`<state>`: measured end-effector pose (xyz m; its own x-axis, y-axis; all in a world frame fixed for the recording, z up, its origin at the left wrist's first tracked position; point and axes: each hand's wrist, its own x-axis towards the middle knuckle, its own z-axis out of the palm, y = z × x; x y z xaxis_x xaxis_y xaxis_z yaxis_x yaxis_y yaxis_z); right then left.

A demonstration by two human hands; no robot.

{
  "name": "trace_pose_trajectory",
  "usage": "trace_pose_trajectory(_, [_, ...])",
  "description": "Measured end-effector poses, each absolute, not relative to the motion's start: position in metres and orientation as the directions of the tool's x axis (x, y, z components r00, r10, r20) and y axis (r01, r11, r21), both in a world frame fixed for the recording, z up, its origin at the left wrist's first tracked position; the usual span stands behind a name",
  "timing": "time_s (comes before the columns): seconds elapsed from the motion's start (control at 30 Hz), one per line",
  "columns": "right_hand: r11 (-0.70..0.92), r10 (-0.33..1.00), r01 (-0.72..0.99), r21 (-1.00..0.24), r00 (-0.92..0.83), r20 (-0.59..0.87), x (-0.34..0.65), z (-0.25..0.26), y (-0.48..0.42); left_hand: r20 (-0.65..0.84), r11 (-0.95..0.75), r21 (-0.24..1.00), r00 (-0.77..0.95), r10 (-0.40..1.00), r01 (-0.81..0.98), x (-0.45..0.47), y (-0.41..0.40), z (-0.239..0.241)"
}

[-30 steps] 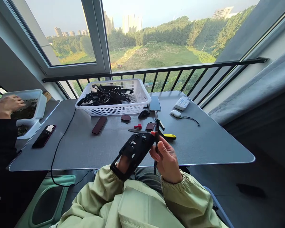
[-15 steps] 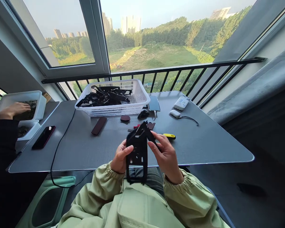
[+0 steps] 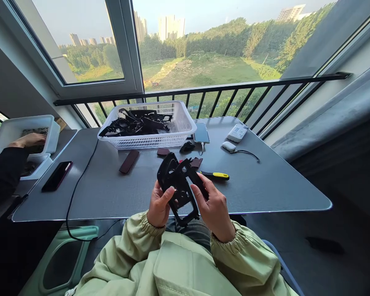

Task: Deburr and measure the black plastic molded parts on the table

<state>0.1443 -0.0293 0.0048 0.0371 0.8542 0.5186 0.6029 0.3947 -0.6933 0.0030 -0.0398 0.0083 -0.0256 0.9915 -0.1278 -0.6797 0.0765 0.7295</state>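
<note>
My left hand (image 3: 160,203) is closed on a black plastic frame (image 3: 180,196), thumb on its near face. The frame has cut-outs, a large opening at its lower end, and is tilted above the table's front edge. Between the thumb and fingers of my right hand (image 3: 214,203) is a dark oblong piece (image 3: 200,181), close against the frame's right side. Whether the two are joined I cannot tell. A tool with a black and yellow handle (image 3: 217,176) lies just beyond my right hand. Dark red-brown pieces (image 3: 196,163) rest behind the frame, partly hidden.
A white plastic basket (image 3: 148,142) full of black parts stands at the back. Phones (image 3: 57,176), a dark brown block (image 3: 129,161), a white device (image 3: 229,146) and a black cable (image 3: 80,181) lie about. At left, another person's hand (image 3: 31,139) reaches into a white tub (image 3: 51,133).
The black frame has turned in my left hand, so its upper end leans left and its lower end points right. The other person's arm has shifted slightly right.
</note>
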Motion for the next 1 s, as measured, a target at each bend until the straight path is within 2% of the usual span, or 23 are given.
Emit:
trace_pose_trajectory(0.33, [0.415, 0.872, 0.527, -0.741, 0.001, 0.489, 0.142, -0.002, -0.025, -0.141, 0.066, 0.731, -0.056, 0.988, -0.679, 0.003, -0.041, 0.005])
trace_pose_trajectory(0.47, [0.349, 0.912, 0.484, -0.803, 0.020, 0.409, 0.140, 0.000, -0.021, -0.148, 0.009, 0.744, -0.152, 0.977, -0.668, 0.004, -0.038, 0.007])
trace_pose_trajectory(0.6, [0.223, 0.933, 0.524, -0.822, 0.129, 0.335, 0.150, -0.004, -0.007, -0.228, -0.056, 0.751, -0.339, 0.913, -0.658, -0.006, -0.030, 0.007])
trace_pose_trajectory(0.67, [0.154, 0.957, 0.619, -0.770, 0.101, 0.272, 0.154, -0.009, 0.003, -0.256, -0.109, 0.753, -0.441, 0.860, -0.649, -0.015, -0.026, 0.008])
trace_pose_trajectory(0.77, [0.165, 0.986, 0.776, -0.609, -0.130, 0.101, 0.150, -0.021, 0.016, -0.296, -0.138, 0.745, -0.509, 0.808, -0.653, -0.027, -0.021, 0.008])
trace_pose_trajectory(1.0, [0.270, 0.952, 0.845, -0.462, -0.307, -0.004, 0.123, -0.030, 0.034, -0.386, 0.030, 0.725, -0.370, 0.845, -0.688, -0.030, -0.017, 0.005])
